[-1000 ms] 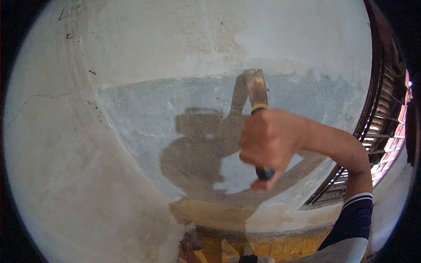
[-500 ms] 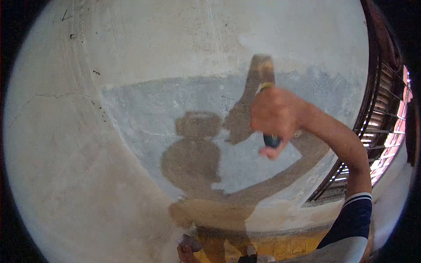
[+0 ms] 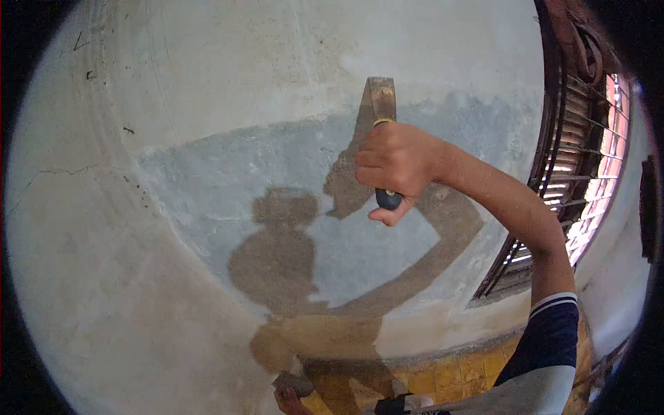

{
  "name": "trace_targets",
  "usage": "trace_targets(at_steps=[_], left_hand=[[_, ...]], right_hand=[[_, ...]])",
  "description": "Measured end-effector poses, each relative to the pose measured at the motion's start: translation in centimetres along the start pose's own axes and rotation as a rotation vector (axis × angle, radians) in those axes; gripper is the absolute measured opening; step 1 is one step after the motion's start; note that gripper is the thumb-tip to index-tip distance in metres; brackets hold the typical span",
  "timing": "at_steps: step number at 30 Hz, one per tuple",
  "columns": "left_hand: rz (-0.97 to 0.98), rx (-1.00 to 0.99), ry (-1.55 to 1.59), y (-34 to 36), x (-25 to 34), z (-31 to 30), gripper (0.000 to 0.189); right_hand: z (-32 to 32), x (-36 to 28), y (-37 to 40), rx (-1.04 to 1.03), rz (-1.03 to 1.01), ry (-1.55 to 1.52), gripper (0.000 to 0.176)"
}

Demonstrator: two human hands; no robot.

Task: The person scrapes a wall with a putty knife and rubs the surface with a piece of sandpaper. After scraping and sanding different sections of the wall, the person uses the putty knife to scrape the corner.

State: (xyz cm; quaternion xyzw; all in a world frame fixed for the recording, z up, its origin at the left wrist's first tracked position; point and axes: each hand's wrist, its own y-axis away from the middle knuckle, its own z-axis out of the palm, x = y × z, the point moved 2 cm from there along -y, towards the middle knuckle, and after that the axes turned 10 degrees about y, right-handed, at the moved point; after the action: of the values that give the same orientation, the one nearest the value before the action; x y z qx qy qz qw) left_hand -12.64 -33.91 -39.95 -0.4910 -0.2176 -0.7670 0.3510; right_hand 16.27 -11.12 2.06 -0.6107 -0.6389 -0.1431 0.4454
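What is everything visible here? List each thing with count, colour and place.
wall: one, whitish with a grey-blue patch, fills most of the view
shadow: one, brownish, on the grey-blue patch
slatted window: one, dark, right edge
tiles: several, yellow, bottom centre
scraper: one, metal blade, yellow band, dark handle, upper centre
grey flat piece: one, bottom edge
sleeve: one, dark blue, white stripes, lower right
right hand: closed round the scraper handle
left hand: bottom edge, mostly cut off, grip unclear
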Motion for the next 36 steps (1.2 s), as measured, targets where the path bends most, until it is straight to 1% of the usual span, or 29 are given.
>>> trace_targets(at_steps=[3,4,5,6,8,9,10,12,14,16,18,19,20,22,24,25,26,28,30,31,34,36], left_hand=[[-0.018,0.093,-0.045,-0.4,0.1,-0.2,0.025],[-0.026,0.126,-0.061,-0.4,0.1,-0.3,0.024],[-0.032,0.158,-0.077,-0.5,0.1,-0.3,0.024],[-0.034,0.153,-0.075,-1.9,-1.3,-1.3,0.024],[-0.036,0.065,-0.038,-4.1,-3.0,-2.3,0.014],[-0.037,0.023,-0.02,-5.2,-3.8,-2.6,0.014],[-0.036,-0.017,0.001,-6.4,-4.4,-2.6,0.018],[-0.035,-0.085,0.039,-8.1,-5.5,-2.5,0.03],[-0.032,-0.139,0.083,-9.3,-6.6,-2.0,0.045],[0.135,-0.179,0.231,-11.2,-5.9,0.2,0.036],[0.471,-0.491,-0.059,-12.4,-1.4,6.9,0.047],[0.675,-0.63,-0.475,-13.1,1.3,9.6,0.046],[0.866,-0.755,-0.899,-13.5,4.1,12.6,0.046],[0.913,-1.038,-0.557,-11.9,9.7,20.6,0.044],[1.154,-1.102,-0.444,-10.4,12.8,26.6,0.038],[1.42,-1.077,-0.477,-9.5,14.3,29.7,0.039],[1.69,-1.035,-0.507,-8.5,15.7,32.7,0.042],[1.839,-0.966,-0.516,-6.0,18.1,37.3,0.045],[1.967,-0.91,-0.428,-3.6,20.4,41.7,0.036],[1.996,-0.879,-0.428,-3.2,21.1,43.6,0.037],[2.067,-0.784,-0.439,-3.8,22.5,47.2,0.041],[2.11,-0.707,-0.459,-6.9,23.1,47.3,0.043]], right_hand=[[-0.2,-3.4,0.3,0.044,-0.019,-0.066,0.046],[-0.1,-5.9,0.4,0.048,-0.021,-0.097,0.047],[0.0,-8.6,0.7,0.002,-0.039,-0.106,0.047],[0.1,-11.5,1.0,-0.045,-0.057,-0.114,0.048],[0.9,-18.0,2.4,0.043,-0.055,-0.244,0.05],[1.0,-21.0,3.0,0.08,0.027,-0.301,0.048],[1.1,-23.6,3.6,0.119,0.107,-0.356,0.046],[1.8,-27.3,5.1,0.083,0.328,-0.477,0.045],[3.6,-30.6,7.6,0.095,0.608,-0.574,0.043],[5.8,-35.0,10.7,0.106,0.859,-0.64,0.041],[8.3,-40.3,14.1,0.107,1.08,-0.674,0.04],[10.6,-43.2,15.5,0.403,1.261,-1.021,0.021],[10.5,-44.1,16.0,0.273,1.261,-1.04,0.022],[9.5,-45.6,16.9,0.011,1.256,-1.069,0.024],[9.3,-46.5,17.3,-0.149,1.264,-1.011,0.026],[9.3,-47.0,17.6,-0.23,1.266,-0.979,0.027],[9.8,-47.8,18.3,-0.254,1.259,-0.954,0.027],[11.1,-49.1,19.5,-0.302,1.252,-0.911,0.028],[10.9,-48.4,19.5,-0.371,1.279,-0.888,0.029],[10.7,-47.7,19.1,-0.402,1.294,-0.874,0.03],[9.2,-43.9,17.4,-0.18,1.369,-1.049,0.033],[9.1,-43.5,17.5,-0.138,1.356,-0.924,0.033]])
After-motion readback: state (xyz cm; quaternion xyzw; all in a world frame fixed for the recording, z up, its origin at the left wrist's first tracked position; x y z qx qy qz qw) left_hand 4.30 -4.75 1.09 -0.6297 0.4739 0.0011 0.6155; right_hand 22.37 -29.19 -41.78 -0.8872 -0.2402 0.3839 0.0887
